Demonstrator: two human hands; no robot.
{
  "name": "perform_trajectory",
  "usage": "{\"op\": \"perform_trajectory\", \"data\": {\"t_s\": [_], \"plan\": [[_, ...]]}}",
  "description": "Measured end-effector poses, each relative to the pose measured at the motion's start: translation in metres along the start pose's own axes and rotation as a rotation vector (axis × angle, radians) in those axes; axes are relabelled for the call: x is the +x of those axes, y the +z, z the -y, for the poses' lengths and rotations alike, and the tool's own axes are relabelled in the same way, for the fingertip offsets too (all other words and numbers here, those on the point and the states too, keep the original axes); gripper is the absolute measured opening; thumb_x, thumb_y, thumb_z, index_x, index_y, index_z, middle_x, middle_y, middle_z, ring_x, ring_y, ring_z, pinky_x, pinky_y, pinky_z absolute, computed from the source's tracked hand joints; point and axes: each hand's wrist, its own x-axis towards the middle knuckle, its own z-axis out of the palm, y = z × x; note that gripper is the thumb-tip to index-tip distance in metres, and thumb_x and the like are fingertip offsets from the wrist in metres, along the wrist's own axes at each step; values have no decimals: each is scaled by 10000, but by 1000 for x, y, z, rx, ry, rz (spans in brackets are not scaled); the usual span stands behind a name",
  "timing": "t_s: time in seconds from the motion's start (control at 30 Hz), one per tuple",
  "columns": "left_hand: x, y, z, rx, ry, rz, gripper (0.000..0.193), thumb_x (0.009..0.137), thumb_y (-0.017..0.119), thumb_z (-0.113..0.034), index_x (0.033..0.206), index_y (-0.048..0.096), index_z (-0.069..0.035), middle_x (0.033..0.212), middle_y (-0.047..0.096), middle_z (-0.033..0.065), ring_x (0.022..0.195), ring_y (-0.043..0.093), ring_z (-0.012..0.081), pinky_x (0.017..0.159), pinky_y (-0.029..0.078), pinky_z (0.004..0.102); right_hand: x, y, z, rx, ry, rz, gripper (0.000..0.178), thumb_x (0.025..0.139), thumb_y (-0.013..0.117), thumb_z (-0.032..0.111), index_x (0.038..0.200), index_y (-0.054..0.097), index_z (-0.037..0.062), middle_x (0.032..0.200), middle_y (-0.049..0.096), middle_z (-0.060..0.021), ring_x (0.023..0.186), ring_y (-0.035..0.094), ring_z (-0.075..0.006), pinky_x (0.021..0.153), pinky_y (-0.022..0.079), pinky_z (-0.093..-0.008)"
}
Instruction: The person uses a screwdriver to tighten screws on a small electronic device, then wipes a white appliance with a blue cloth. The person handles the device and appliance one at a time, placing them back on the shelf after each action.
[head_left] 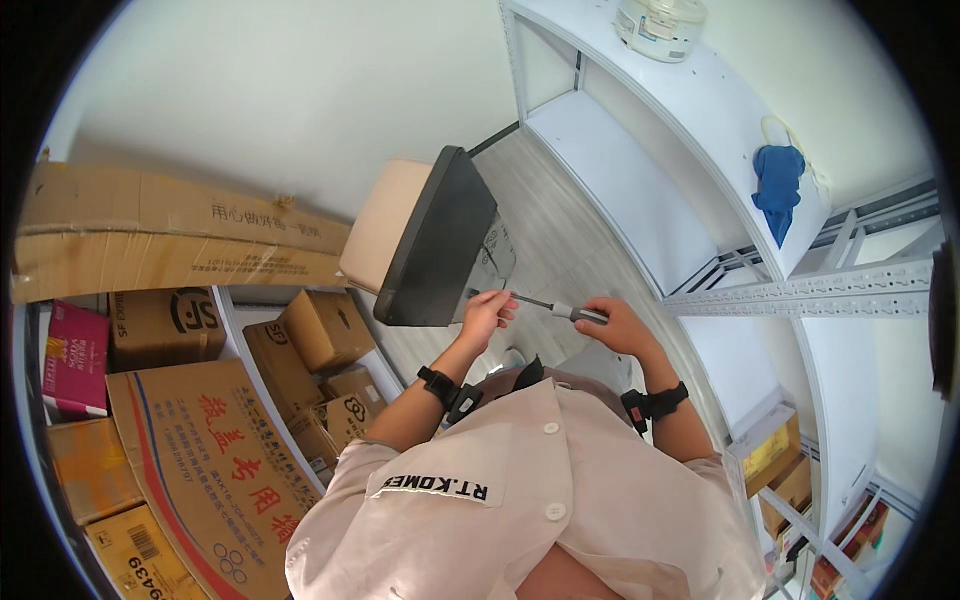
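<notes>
My right hand (620, 326) is wrapped round the grey-and-white handle of a screwdriver (565, 310). The dark shaft points left, toward my left hand (487, 314). Those fingers are pinched together around the shaft's tip end, and whether a screw is between them is too small to make out. Just beyond my left hand stands a tilted seat-like piece (435, 240), with a beige padded side and a flat black side turned toward me. A grey plate with dark markings (495, 255) shows beside its black side.
Cardboard boxes (215, 470) and a magenta box (76, 358) fill the left shelves, with a long carton (180, 235) on top. Right, white metal shelving (620, 180) holds a plastic tub (660, 28), a blue cloth (778, 190) and a yellow-labelled box (770, 455). Wooden-look floor (560, 200) lies between.
</notes>
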Motion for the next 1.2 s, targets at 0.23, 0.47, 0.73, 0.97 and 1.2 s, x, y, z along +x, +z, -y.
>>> {"op": "perform_trajectory", "data": {"t_s": [0.23, 0.47, 0.73, 0.97, 1.2], "plan": [[53, 133, -27, 149, 88, 19, 237, 954, 606, -275, 914, 687, -55, 821, 696, 19, 671, 594, 94, 585, 446, 258, -5, -123, -46, -66, -63, -74, 386, 819, 716, 340, 990, 684, -5, 779, 657, -101, 716, 603, -209, 674, 477, -340], [87, 285, -92, 129, 338, 112, 233, 958, 606, -262, 848, 689, -74, 750, 665, -21, 666, 578, 68, 587, 431, 237, -29, -280, -49, -21, -80, -161, 295, 840, 699, 250, 940, 677, -27, 764, 653, -70, 682, 579, -143, 640, 456, -288], [119, 394, -121, 73, 416, 169, 268, 957, 605, -249, 933, 690, 4, 773, 669, 28, 679, 582, 99, 645, 484, 250, -45, -356, -82, 64, -64, -280, 298, 869, 713, 241, 1011, 665, -16, 768, 614, -2, 674, 536, -80, 609, 433, -248], [170, 438, -130, 194, 496, 164, 289, 951, 596, -303, 981, 704, -36, 802, 679, 41, 704, 601, 132, 662, 493, 287, -52, -380, -90, 348, -8, -450, 290, 916, 675, 263, 1057, 648, 11, 767, 621, 5, 693, 546, -66, 616, 435, -230], [194, 503, -159, 724, 820, 79, 157, 852, 636, -175, 988, 699, -126, 866, 660, 58, 814, 643, 262, 700, 516, 373, -63, -394, -88, 338, 41, -490, 295, 913, 674, 225, 1079, 634, -16, 793, 630, -25, 742, 574, -99, 696, 465, -258]]}}
